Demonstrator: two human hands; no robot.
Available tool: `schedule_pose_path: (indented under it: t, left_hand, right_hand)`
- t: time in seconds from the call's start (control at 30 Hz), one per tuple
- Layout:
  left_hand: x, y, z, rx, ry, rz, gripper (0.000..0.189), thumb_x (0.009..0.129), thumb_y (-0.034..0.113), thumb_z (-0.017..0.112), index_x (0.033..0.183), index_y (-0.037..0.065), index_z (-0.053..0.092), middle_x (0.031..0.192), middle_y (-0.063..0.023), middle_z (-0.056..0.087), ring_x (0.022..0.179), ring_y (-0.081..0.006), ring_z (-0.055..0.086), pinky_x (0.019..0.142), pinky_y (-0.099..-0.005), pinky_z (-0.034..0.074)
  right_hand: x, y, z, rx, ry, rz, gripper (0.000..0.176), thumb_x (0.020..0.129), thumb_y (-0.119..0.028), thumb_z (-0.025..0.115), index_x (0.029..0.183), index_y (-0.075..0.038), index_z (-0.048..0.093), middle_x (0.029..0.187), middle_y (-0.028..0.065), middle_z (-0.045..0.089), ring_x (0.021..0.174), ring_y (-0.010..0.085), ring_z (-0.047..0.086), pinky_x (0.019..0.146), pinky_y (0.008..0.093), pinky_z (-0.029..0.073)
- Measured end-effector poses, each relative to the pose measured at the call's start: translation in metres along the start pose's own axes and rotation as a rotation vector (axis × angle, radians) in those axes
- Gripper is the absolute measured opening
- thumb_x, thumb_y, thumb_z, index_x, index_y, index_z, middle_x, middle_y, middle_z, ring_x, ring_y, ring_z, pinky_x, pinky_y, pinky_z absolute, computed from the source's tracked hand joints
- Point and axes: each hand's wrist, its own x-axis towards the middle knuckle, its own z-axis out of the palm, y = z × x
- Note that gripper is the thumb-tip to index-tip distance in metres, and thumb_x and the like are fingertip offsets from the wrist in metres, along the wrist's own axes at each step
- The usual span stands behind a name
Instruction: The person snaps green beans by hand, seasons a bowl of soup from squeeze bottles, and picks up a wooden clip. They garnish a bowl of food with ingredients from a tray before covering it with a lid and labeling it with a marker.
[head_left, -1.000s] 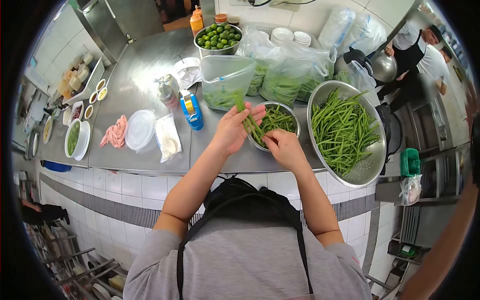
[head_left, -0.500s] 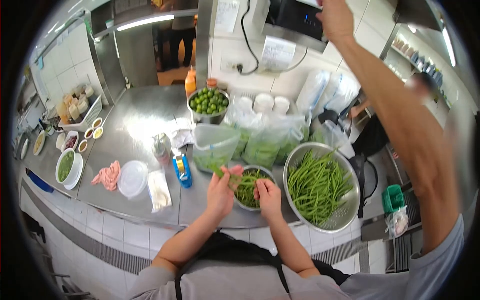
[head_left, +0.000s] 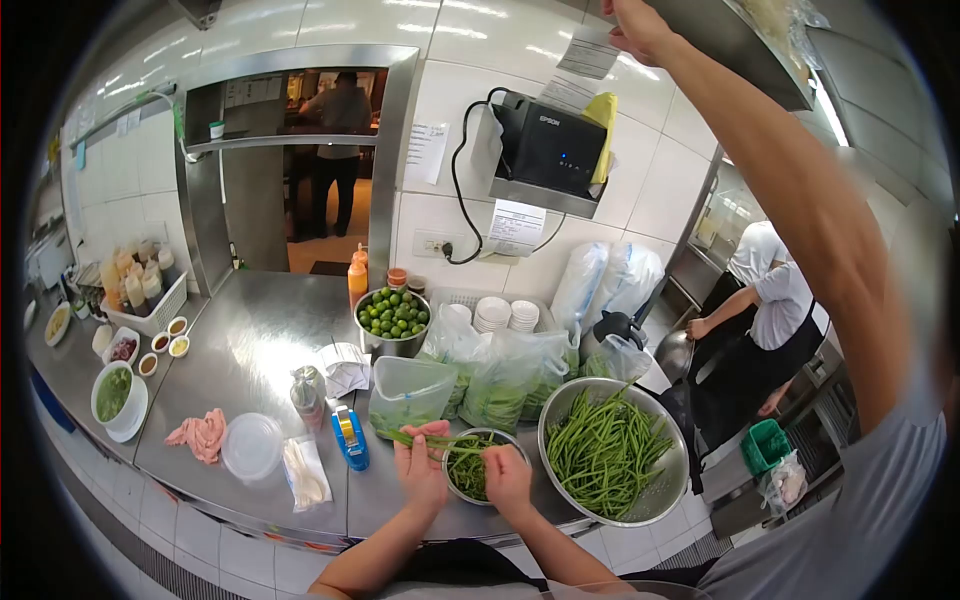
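My left hand (head_left: 421, 474) is closed on green beans (head_left: 428, 441) that stick out on both sides of its fingers. My right hand (head_left: 507, 477) pinches the other end of these beans. Both hands hover over the near edge of a small metal bowl (head_left: 516, 452) holding cut or trimmed green pieces. To the right stands a large metal colander (head_left: 682, 478), tilted toward me and full of long green beans (head_left: 603, 447). Just behind my left hand is a clear plastic container (head_left: 412, 388) with greens in its bottom.
A co-worker's arm (head_left: 790, 170) reaches across the upper right toward paper slips (head_left: 587, 55) above a printer (head_left: 548, 140). Bags of greens (head_left: 500, 390), a bowl of limes (head_left: 393, 345) and a blue tape dispenser (head_left: 350, 437) stand on the steel counter (head_left: 245, 330). Another person (head_left: 775, 310) bends at the right.
The view has tilted up, showing more wall and printer. The co-worker's hand is now above the printer, near the paper slips. My hands still hold the beans over the small bowl.
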Motion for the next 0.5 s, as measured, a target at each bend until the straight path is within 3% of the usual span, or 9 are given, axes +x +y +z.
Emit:
schedule_pose_path:
  t: [0.07, 0.1, 0.2, 0.27, 0.3, 0.37, 0.4, 0.43, 0.5]
  left_hand:
    - [0.008, 0.002, -0.001, 0.005, -0.003, 0.01, 0.008, 0.091, 0.008, 0.036, 0.098, 0.009, 0.04, 0.104, -0.017, 0.053, 0.1, -0.0265, 0.052, 0.089, -0.0376, 0.041]
    - [0.012, 0.0, -0.003, -0.037, 0.065, -0.046, 0.008, 0.091, 0.008, 0.036, 0.098, 0.009, 0.04, 0.104, -0.0161, 0.054, 0.098, -0.0259, 0.053, 0.087, -0.0371, 0.042]
    - [0.018, -0.022, -0.007, -0.072, 0.181, -0.172, 0.008, 0.091, 0.009, 0.036, 0.099, 0.01, 0.04, 0.096, -0.0121, 0.054, 0.089, -0.0229, 0.054, 0.083, -0.036, 0.045]
    - [0.025, -0.032, 0.0, -0.078, 0.214, -0.221, 0.008, 0.091, 0.009, 0.036, 0.099, 0.01, 0.04, 0.09, -0.0089, 0.054, 0.082, -0.0205, 0.055, 0.082, -0.0355, 0.046]
    - [0.029, -0.034, 0.003, -0.092, 0.235, -0.232, 0.008, 0.091, 0.01, 0.037, 0.098, 0.012, 0.041, 0.081, -0.0051, 0.047, 0.072, -0.016, 0.047, 0.07, -0.0308, 0.042]
    - [0.032, -0.035, 0.008, -0.112, 0.281, -0.259, 0.008, 0.091, 0.012, 0.038, 0.097, 0.014, 0.041, 0.064, 0.0027, 0.032, 0.052, -0.0071, 0.031, 0.047, -0.0213, 0.034]
    - [0.035, -0.033, 0.015, -0.111, 0.276, -0.258, 0.008, 0.091, 0.012, 0.038, 0.097, 0.014, 0.041, 0.064, 0.0027, 0.032, 0.052, -0.0071, 0.031, 0.047, -0.0213, 0.034]
    - [0.04, -0.028, 0.025, -0.049, 0.228, -0.211, 0.006, 0.091, 0.013, 0.038, 0.097, 0.014, 0.041, 0.062, 0.0034, 0.031, 0.049, -0.0059, 0.028, 0.044, -0.0207, 0.027]
    - [0.045, -0.029, 0.034, 0.012, 0.179, -0.163, 0.005, 0.091, 0.014, 0.039, 0.096, 0.014, 0.04, 0.06, 0.0041, 0.029, 0.047, -0.0047, 0.025, 0.04, -0.02, 0.02]
  right_hand:
    - [0.01, -0.02, -0.002, 0.45, 0.112, 0.38, 0.015, 0.087, -0.012, 0.049, 0.078, -0.001, 0.054, 0.061, 0.0, 0.048, 0.053, 0.0056, 0.043, 0.05, 0.0194, 0.038]
    - [0.019, -0.019, -0.005, 0.452, 0.113, 0.377, 0.015, 0.087, -0.012, 0.049, 0.078, -0.001, 0.054, 0.061, 0.0, 0.048, 0.053, 0.0056, 0.043, 0.05, 0.0194, 0.038]
    - [0.112, -0.029, -0.029, -0.115, -0.141, -0.133, 0.015, 0.088, -0.011, 0.045, 0.092, -0.001, 0.056, 0.076, 0.0038, 0.056, 0.064, 0.0092, 0.053, 0.056, 0.0203, 0.042]
    - [0.346, -0.135, -0.069, -0.377, -0.067, -0.451, 0.015, 0.088, -0.013, 0.043, 0.09, -0.002, 0.053, 0.077, 0.0035, 0.054, 0.066, 0.0099, 0.053, 0.059, 0.022, 0.042]
    - [0.424, -0.181, -0.083, -0.474, -0.025, -0.547, 0.015, 0.088, -0.014, 0.042, 0.09, -0.003, 0.052, 0.077, 0.0034, 0.053, 0.067, 0.0102, 0.052, 0.06, 0.0228, 0.042]
    - [0.507, -0.24, -0.102, -0.577, 0.071, -0.666, 0.015, 0.089, -0.016, 0.04, 0.088, -0.005, 0.049, 0.079, 0.0031, 0.051, 0.07, 0.0108, 0.051, 0.063, 0.0245, 0.042]
    - [0.525, -0.252, -0.108, -0.593, 0.097, -0.685, 0.015, 0.089, -0.018, 0.039, 0.088, -0.006, 0.048, 0.079, 0.003, 0.049, 0.071, 0.0111, 0.051, 0.065, 0.0253, 0.042]
    - [0.53, -0.256, -0.115, -0.567, 0.096, -0.697, 0.015, 0.089, -0.019, 0.038, 0.087, -0.007, 0.047, 0.08, 0.0028, 0.048, 0.072, 0.0114, 0.051, 0.066, 0.0262, 0.042]
    - [0.543, -0.229, -0.118, -0.468, -0.166, -0.601, 0.015, 0.089, -0.021, 0.036, 0.086, -0.009, 0.045, 0.081, 0.0025, 0.046, 0.074, 0.012, 0.05, 0.069, 0.0278, 0.042]
